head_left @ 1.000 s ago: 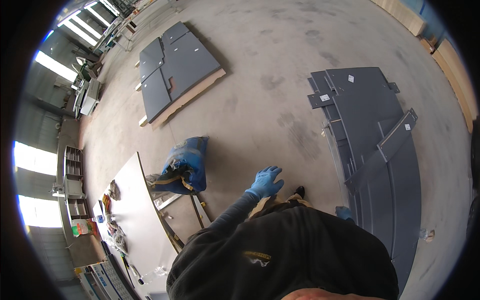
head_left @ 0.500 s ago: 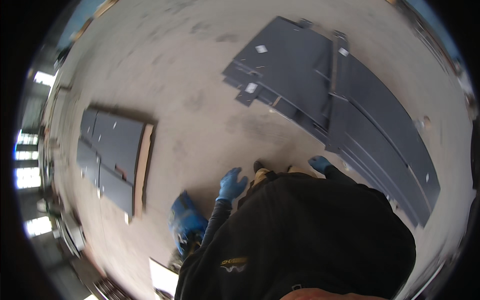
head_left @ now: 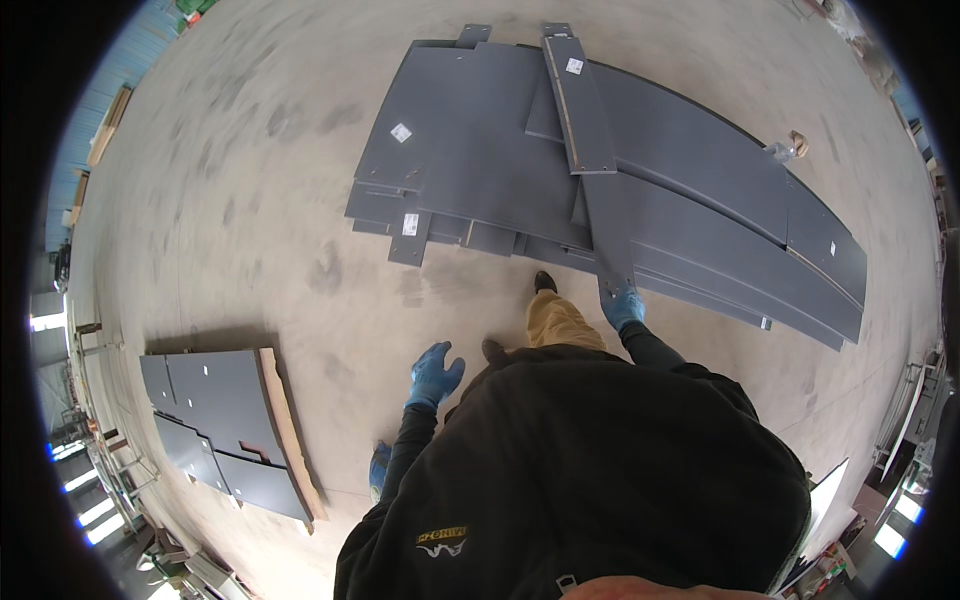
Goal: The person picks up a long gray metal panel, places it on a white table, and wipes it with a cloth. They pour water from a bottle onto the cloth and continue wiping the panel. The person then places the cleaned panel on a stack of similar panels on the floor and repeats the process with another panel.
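Observation:
My left hand [head_left: 435, 375], in a blue glove, hangs over the floor with its fingers apart and nothing in it. My right hand [head_left: 624, 308], also blue-gloved, is at the near end of a narrow dark grey strip panel [head_left: 608, 225]; its fingers are partly hidden, and whether they grip the strip I cannot tell. That strip lies across a wide pile of dark grey flat panels [head_left: 490, 130] on the floor. A second narrow panel [head_left: 580, 110] with a white label overlaps the strip's far end.
A smaller stack of grey panels [head_left: 215, 400] with a brown edge lies at the left. Something blue [head_left: 380, 465] is beside my left forearm. A clear crumpled item [head_left: 785, 150] is past the pile's right edge. Racks and materials line the surrounding walls.
The view has turned, and the large pile now sits more to the left and the small stack lower. My right hand has come up to the narrow strip's near end. My left hand stays open.

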`<action>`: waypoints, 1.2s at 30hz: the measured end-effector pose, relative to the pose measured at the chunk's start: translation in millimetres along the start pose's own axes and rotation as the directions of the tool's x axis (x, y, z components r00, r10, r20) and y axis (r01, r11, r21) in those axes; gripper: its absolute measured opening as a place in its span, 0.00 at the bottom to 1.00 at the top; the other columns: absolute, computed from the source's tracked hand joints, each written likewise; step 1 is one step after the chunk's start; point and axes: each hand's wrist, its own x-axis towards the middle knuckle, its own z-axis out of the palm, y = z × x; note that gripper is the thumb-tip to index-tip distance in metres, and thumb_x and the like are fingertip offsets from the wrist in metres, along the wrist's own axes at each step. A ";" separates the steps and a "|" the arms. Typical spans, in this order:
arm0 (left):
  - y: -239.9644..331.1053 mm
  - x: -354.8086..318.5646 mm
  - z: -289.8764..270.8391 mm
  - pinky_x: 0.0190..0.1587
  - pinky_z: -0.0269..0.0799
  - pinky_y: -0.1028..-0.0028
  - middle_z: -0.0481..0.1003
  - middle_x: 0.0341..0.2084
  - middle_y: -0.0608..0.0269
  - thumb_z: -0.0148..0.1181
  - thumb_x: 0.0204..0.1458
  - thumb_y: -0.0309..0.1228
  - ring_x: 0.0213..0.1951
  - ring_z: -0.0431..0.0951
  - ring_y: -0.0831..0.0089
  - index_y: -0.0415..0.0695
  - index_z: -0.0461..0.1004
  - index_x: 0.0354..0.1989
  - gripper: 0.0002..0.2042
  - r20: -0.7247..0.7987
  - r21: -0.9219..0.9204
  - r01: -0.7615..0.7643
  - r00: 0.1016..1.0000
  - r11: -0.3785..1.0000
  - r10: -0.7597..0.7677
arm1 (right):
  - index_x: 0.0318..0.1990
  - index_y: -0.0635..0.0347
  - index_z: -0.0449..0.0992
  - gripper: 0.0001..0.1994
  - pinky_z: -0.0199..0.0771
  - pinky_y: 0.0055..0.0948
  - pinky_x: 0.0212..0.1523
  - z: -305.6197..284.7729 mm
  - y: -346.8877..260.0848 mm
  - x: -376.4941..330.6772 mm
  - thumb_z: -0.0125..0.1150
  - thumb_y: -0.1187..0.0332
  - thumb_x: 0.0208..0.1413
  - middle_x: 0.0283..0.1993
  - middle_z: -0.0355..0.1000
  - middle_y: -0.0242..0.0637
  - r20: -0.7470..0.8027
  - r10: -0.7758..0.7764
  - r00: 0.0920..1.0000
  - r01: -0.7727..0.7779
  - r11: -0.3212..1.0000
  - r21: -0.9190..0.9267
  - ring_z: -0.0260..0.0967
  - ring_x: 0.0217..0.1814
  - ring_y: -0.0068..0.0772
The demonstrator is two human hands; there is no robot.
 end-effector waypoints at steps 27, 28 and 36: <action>247.2 407.6 78.6 0.49 0.74 0.69 0.79 0.47 0.58 0.69 0.61 0.47 0.46 0.77 0.71 0.33 0.76 0.58 0.29 0.357 -0.677 0.262 0.934 0.688 -0.005 | 0.68 0.64 0.71 0.41 0.75 0.47 0.66 -20.2 14.1 99.4 0.76 0.48 0.52 0.64 0.76 0.55 0.229 0.254 0.940 -0.314 0.907 0.282 0.74 0.68 0.54; 257.9 423.5 82.8 0.45 0.73 0.70 0.78 0.43 0.62 0.68 0.61 0.49 0.42 0.75 0.74 0.35 0.78 0.55 0.27 0.307 -0.680 0.227 0.952 0.697 -0.010 | 0.66 0.65 0.73 0.39 0.75 0.46 0.65 -16.8 13.4 99.3 0.76 0.48 0.53 0.62 0.77 0.55 0.243 0.266 0.933 -0.331 0.899 0.285 0.75 0.66 0.53; 295.2 502.0 100.1 0.47 0.73 0.63 0.76 0.38 0.57 0.66 0.57 0.64 0.42 0.75 0.69 0.33 0.76 0.45 0.37 0.225 -0.588 0.294 0.954 0.754 -0.196 | 0.42 0.64 0.83 0.26 0.77 0.50 0.47 11.8 -0.1 94.2 0.66 0.45 0.61 0.37 0.83 0.52 0.309 0.284 0.907 -0.416 0.708 0.571 0.82 0.43 0.55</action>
